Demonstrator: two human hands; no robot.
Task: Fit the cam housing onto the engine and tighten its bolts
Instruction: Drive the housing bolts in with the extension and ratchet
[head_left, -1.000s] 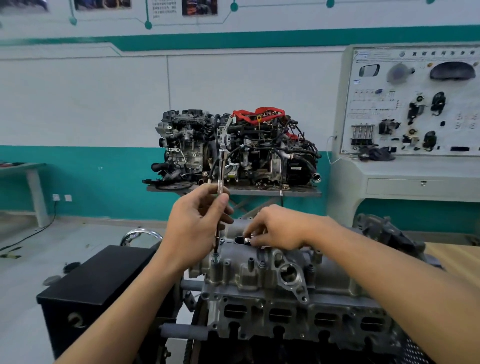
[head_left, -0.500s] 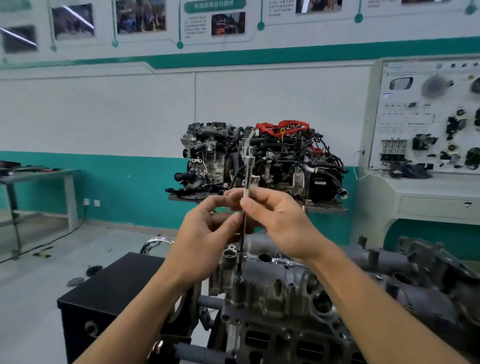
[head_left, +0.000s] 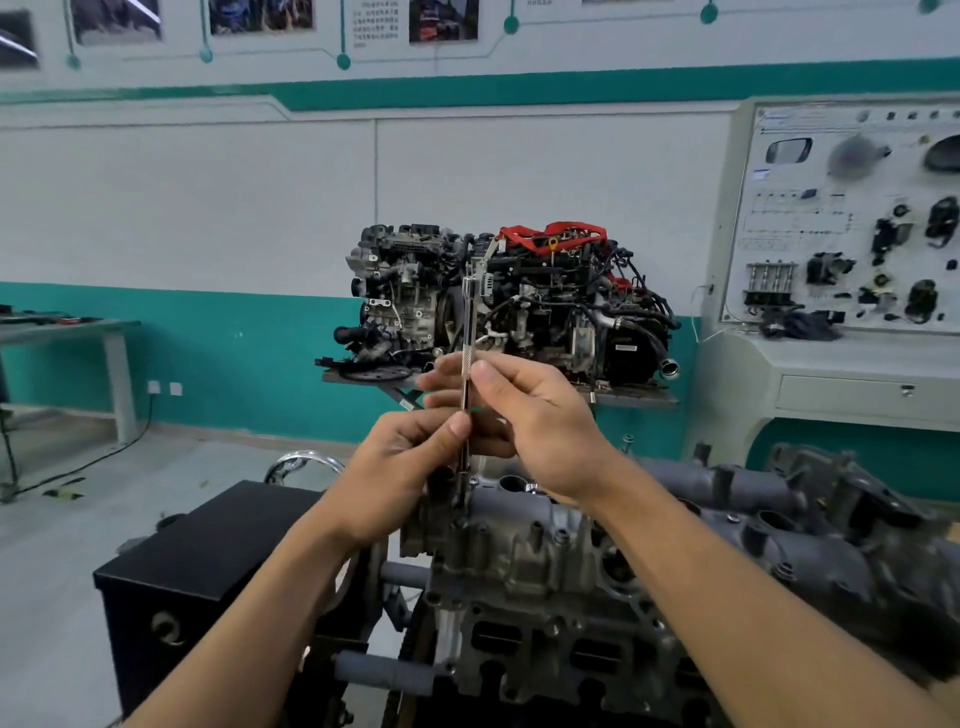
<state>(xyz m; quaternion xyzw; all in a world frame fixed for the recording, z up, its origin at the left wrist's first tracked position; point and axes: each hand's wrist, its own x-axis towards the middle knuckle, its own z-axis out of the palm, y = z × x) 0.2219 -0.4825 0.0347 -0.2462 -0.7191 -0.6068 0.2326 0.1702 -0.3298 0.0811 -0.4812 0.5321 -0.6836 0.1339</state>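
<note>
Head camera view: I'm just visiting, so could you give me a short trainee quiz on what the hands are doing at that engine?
1. True or false: the left hand and the right hand both pinch the driver shaft.
2. The driver shaft stands: A) upright on the cam housing; B) flat on the floor; C) leaning against the wall.
3. Fill in: the display engine behind carries ___ parts on top.
Key: 1 true; 2 A; 3 red.
</note>
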